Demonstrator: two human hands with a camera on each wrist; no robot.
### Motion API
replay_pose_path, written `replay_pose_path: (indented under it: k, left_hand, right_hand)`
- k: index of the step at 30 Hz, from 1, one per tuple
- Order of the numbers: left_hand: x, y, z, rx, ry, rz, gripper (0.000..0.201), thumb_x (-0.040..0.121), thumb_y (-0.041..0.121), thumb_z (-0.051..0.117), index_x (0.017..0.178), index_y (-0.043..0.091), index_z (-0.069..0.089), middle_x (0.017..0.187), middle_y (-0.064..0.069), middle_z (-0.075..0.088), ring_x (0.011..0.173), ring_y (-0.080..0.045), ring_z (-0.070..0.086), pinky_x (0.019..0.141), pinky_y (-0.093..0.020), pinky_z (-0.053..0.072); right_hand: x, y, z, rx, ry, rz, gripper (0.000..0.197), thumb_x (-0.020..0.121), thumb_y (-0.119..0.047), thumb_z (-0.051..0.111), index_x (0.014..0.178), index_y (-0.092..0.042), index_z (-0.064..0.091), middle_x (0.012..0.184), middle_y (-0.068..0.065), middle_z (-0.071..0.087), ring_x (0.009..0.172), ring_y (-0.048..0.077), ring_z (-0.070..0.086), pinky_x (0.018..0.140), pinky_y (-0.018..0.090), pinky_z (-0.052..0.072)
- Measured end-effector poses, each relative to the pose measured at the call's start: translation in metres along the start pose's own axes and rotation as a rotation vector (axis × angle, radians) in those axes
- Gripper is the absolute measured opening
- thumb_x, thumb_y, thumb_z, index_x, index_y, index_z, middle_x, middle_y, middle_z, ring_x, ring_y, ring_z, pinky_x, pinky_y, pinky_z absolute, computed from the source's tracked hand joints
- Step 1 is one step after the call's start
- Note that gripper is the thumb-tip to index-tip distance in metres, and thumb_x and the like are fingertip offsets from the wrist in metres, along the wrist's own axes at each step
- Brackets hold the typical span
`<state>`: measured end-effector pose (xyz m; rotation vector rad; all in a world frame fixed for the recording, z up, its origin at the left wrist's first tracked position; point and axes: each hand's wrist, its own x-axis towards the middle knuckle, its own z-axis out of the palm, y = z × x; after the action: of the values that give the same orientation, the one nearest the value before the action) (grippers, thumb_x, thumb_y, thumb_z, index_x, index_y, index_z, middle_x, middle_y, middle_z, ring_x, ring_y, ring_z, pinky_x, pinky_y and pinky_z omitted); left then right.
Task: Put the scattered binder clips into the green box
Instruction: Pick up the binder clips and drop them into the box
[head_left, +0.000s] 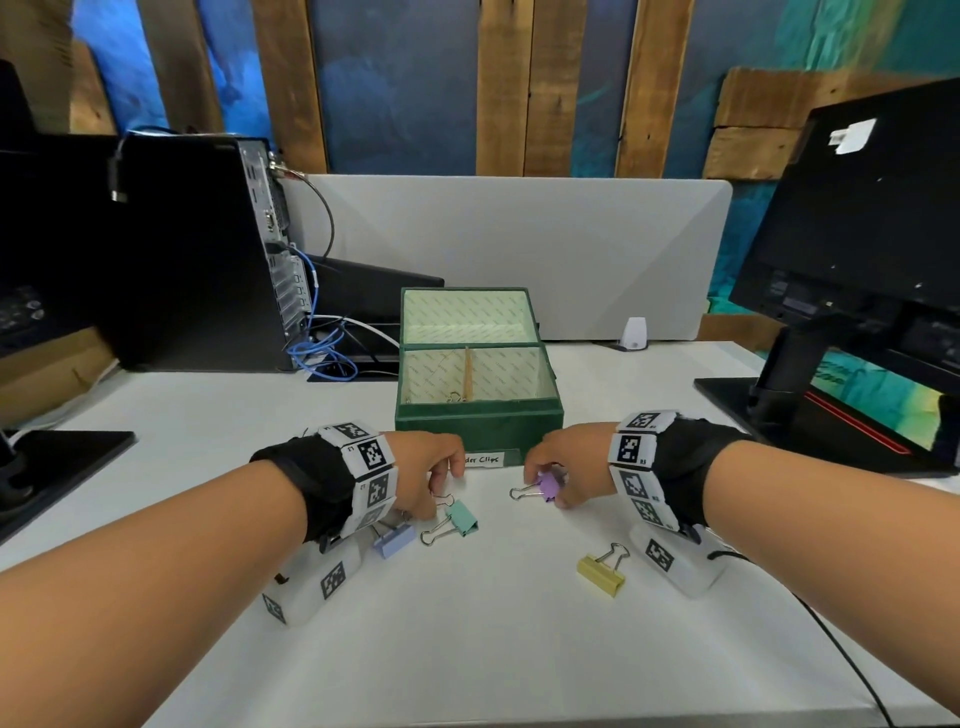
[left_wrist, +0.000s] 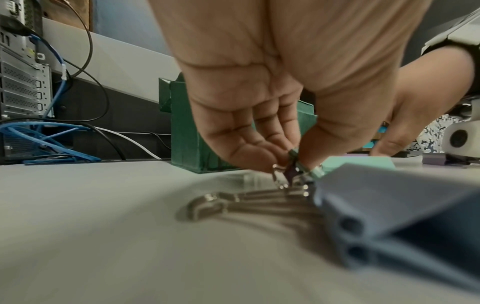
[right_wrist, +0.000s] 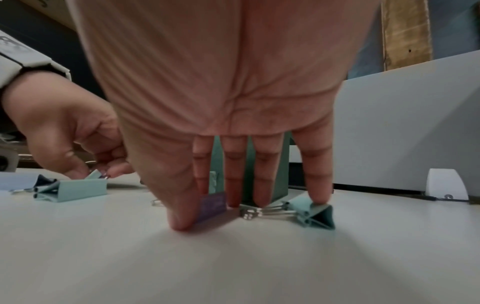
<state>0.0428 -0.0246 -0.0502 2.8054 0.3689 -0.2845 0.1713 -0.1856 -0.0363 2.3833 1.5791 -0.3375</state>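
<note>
Nearest the person, toward the right, a pale yellow metal binder clip lies alone on the white desk, its wire handles pointing far and right; the right hand is the closer one to it, and no hand touches it.

A little farther, on the left, a lavender-blue binder clip sits just beside the left wrist, with a mint-green binder clip just to its right. The left hand is curled over these two, and the left wrist view shows thumb and fingertips pinched on a wire handle; I judge it to be the mint clip's upper handle, though blur keeps that from being certain. That clip's body lies to the near right of the pinch, its other handle flat on the desk.

At about the same depth on the right, the right hand grasps a small purple binder clip between thumb and fingers, the clip still down at the desk surface, its wire handle sticking out to the left. In the right wrist view a second mint-green clip rests under the little finger, apparently only touched.

Farther still, directly beyond both hands and midway between them, stands the dark green lidded box with its lid up and its front wall just beyond the knuckles. The carry, as I judge it, is short: lift, then move away over that front wall, with each hand about equally near.
</note>
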Motion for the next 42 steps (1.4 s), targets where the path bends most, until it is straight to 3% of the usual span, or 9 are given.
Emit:
replay_pose_path:
  k: [3,6,10,14,17,23,30,34,42]
  left_hand:
    - [-0.001,0.001,-0.001,0.049,-0.02,-0.002,0.043,0.073,0.008,0.068,0.109,0.026,0.054,0.08,0.014,0.052,0.072,-0.01,0.05,0.07,-0.026,0.048]
    - [-0.002,0.003,-0.003,0.109,-0.036,0.009,0.026,0.076,0.011,0.066,0.097,0.027,0.065,0.085,0.014,0.054,0.071,-0.005,0.049,0.059,-0.012,0.039]
    - [-0.004,0.0,-0.004,0.097,0.011,0.024,0.018,0.076,0.013,0.065,0.078,0.03,0.065,0.079,0.014,0.056,0.065,-0.001,0.049,0.058,-0.01,0.04]
    - [-0.007,0.006,-0.016,-0.003,0.099,0.06,0.022,0.077,0.009,0.063,0.077,0.031,0.062,0.072,0.016,0.054,0.062,0.001,0.048,0.061,-0.01,0.042]
    - [-0.005,0.014,-0.034,-0.101,0.215,0.062,0.019,0.08,0.009,0.065,0.085,0.027,0.067,0.075,0.015,0.057,0.063,0.002,0.05,0.063,-0.01,0.044]
    - [0.01,0.025,-0.066,-0.27,0.43,0.027,0.013,0.079,0.019,0.071,0.079,0.031,0.069,0.085,0.01,0.063,0.072,-0.005,0.057,0.069,-0.014,0.046]
    - [0.04,0.047,-0.076,-0.41,0.538,0.026,0.017,0.081,0.017,0.071,0.098,0.017,0.073,0.071,0.011,0.057,0.069,-0.008,0.054,0.063,-0.011,0.043]
    - [0.052,0.054,-0.075,-0.422,0.573,0.031,0.017,0.081,0.016,0.07,0.098,0.016,0.072,0.08,0.006,0.059,0.069,-0.007,0.052,0.05,-0.004,0.04]
    - [0.058,0.056,-0.078,-0.422,0.603,0.025,0.016,0.08,0.018,0.071,0.096,0.017,0.072,0.085,0.003,0.063,0.078,-0.013,0.056,0.06,-0.013,0.04]
  right_hand:
    - [0.0,0.002,-0.001,0.049,0.016,0.005,0.039,0.087,-0.018,0.062,0.125,-0.017,0.055,0.124,0.004,0.059,0.102,0.021,0.055,0.071,0.017,0.037]
    - [0.0,0.004,-0.001,0.086,0.045,0.013,0.032,0.085,-0.018,0.063,0.117,-0.017,0.058,0.117,0.002,0.064,0.087,0.014,0.049,0.059,0.011,0.032]
    - [-0.008,0.007,-0.011,0.189,0.135,0.026,0.021,0.085,-0.02,0.061,0.106,-0.021,0.061,0.105,-0.002,0.066,0.076,0.009,0.053,0.058,0.011,0.035]
    - [-0.021,0.013,-0.047,0.34,0.428,0.06,0.026,0.084,-0.013,0.062,0.109,-0.021,0.062,0.088,-0.012,0.054,0.072,0.003,0.05,0.065,0.015,0.038]
    - [-0.012,0.02,-0.066,0.376,0.655,0.144,0.038,0.085,-0.009,0.06,0.121,-0.019,0.06,0.115,0.0,0.057,0.093,0.017,0.056,0.08,0.021,0.039]
    - [0.01,0.02,-0.059,0.577,0.387,0.108,0.059,0.09,0.004,0.045,0.144,-0.016,0.035,0.146,0.002,0.043,0.13,0.017,0.048,0.082,0.008,0.04]
    - [-0.017,0.036,-0.034,0.431,0.5,0.12,0.033,0.086,-0.01,0.054,0.115,-0.026,0.061,0.129,-0.001,0.054,0.115,0.013,0.057,0.099,0.031,0.047]
    - [-0.033,0.045,-0.021,0.373,0.468,0.137,0.026,0.088,-0.017,0.054,0.109,-0.029,0.063,0.123,-0.005,0.054,0.111,0.011,0.057,0.097,0.027,0.046]
    - [-0.035,0.051,-0.013,0.222,0.258,0.184,0.027,0.088,-0.025,0.057,0.114,-0.031,0.061,0.125,-0.003,0.056,0.111,0.014,0.056,0.094,0.026,0.044]
